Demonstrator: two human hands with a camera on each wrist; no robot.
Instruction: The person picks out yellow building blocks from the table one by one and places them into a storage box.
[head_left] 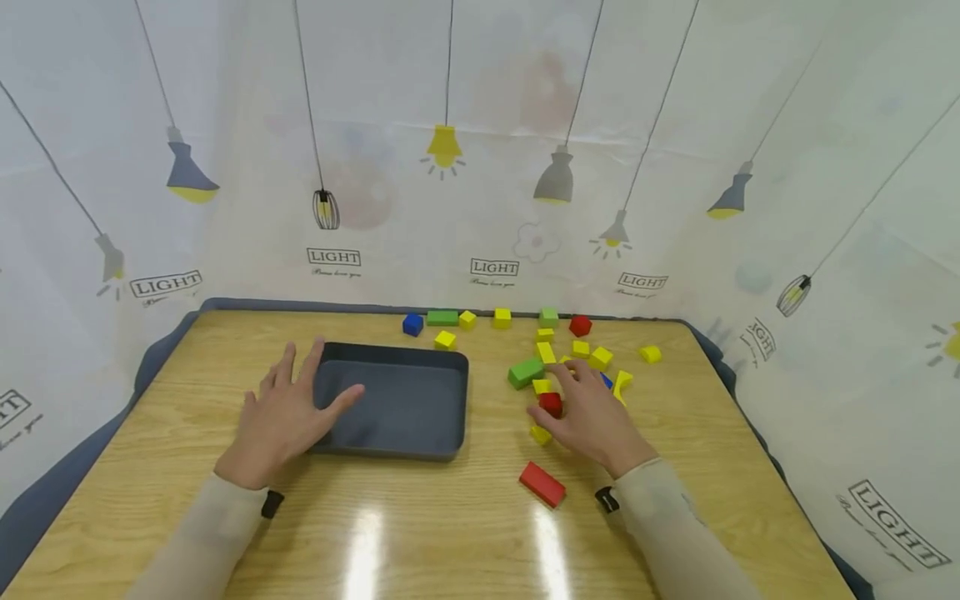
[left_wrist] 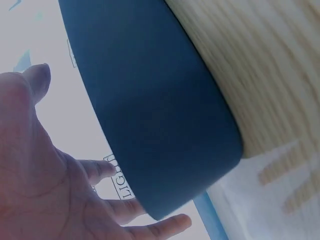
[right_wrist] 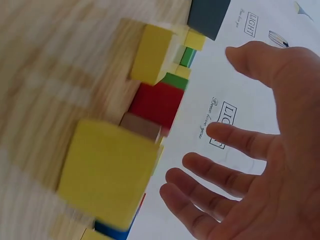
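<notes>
- we find the dark tray (head_left: pixel 408 404) flat on the wooden table (head_left: pixel 442 533), and we use it as our landmark.
- at the tray's left side we see the left hand (head_left: pixel 288 412), fingers straight and spread, thumb over the tray's floor; it grips nothing, and we cannot tell whether it touches the rim.
- right of the tray we see the right hand (head_left: pixel 592 412) above a scatter of blocks, its fingers apart, slightly bent and holding nothing.
- by that thumb, right of the tray, we note a red cube (head_left: pixel 551 404); we cannot tell whether they touch.
- between the tray and the right hand's fingertips we see a long green block (head_left: pixel 527 373), tilted a little in its lie.
- right of the tray, near the right thumb, we spot a low yellow block (head_left: pixel 540 435).
- farther right of the tray, past the hand, we see a yellow curved block (head_left: pixel 622 383) and a blue block (head_left: pixel 606 381) partly hidden by the hand.
- nearer us than the tray, off its right front corner, we see a red oblong block (head_left: pixel 542 485), apart from the others.
- beyond the tray's far edge we count a blue cube (head_left: pixel 412 325), a flat green block (head_left: pixel 442 317) and a small yellow block (head_left: pixel 445 340).
- behind everything, beyond the tray, we see a pale printed cloth (head_left: pixel 405 75) with hanging lamps and the word "light".
</notes>
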